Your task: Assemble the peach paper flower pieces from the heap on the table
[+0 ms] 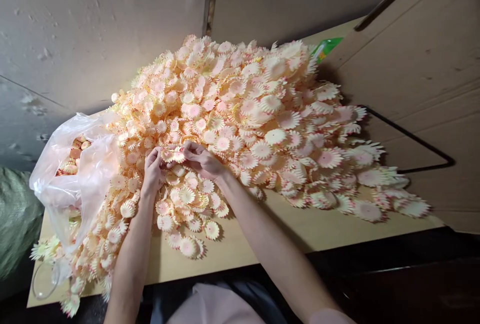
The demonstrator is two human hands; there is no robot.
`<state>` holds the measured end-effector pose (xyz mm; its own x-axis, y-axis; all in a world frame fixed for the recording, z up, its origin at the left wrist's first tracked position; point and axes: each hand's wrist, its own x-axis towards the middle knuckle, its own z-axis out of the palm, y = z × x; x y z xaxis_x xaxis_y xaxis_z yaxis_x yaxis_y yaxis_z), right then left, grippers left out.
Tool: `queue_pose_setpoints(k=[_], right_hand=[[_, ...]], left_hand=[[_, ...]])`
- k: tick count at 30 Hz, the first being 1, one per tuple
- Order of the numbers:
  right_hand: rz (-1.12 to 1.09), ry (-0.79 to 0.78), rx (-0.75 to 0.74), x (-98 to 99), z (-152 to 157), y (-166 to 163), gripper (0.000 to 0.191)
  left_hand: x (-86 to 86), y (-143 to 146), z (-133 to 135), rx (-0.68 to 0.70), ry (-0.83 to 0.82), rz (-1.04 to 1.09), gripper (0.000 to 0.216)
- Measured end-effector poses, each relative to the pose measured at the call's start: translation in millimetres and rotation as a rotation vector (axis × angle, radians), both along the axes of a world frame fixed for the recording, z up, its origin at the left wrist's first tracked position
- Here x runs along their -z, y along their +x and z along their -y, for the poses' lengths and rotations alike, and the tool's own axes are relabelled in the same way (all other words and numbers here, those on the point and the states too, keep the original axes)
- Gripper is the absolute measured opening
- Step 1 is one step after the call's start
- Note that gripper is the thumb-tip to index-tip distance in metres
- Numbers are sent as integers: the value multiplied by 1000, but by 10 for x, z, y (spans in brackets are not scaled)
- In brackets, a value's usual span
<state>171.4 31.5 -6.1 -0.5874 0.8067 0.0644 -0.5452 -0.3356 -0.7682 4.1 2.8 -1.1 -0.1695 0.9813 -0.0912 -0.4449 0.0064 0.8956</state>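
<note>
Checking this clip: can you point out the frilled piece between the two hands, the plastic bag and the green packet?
Frilled piece (pixel 172 154): head view, middle of its visible surface.
Plastic bag (pixel 96 166): head view, side wall.
Green packet (pixel 329 48): head view, visible part.

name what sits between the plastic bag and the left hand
Heaped pale, pink-tinged flower pieces fill the stretch between the plastic bag and left hand, in the head view.

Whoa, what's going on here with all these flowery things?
A person is holding a small, pale, frilly-edged piece between the left hand and right hand. A big heap of similar pieces spreads over the table. On the left, a translucent plastic bag shows more small pieces inside.
</note>
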Motion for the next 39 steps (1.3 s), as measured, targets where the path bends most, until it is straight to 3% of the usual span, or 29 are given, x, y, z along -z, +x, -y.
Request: queue_pose_setpoints(k=[5, 10, 16, 24, 39], right_hand=[[11, -5, 4, 38, -12, 69, 27], [13, -44, 108, 78, -54, -33, 23], [108, -92, 129, 69, -37, -109, 22], [119, 37, 71, 42, -4, -107, 19], [122, 132, 81, 114, -75, -126, 25]], left_hand=[[-68, -149, -32, -248, -52, 140, 16], [-45, -138, -35, -103, -45, 117, 16], [-63, -91, 1, 8, 40, 10, 21], [-14, 10, 63, 38, 151, -495, 26], [-3, -38, 29, 78, 147, -498, 24]])
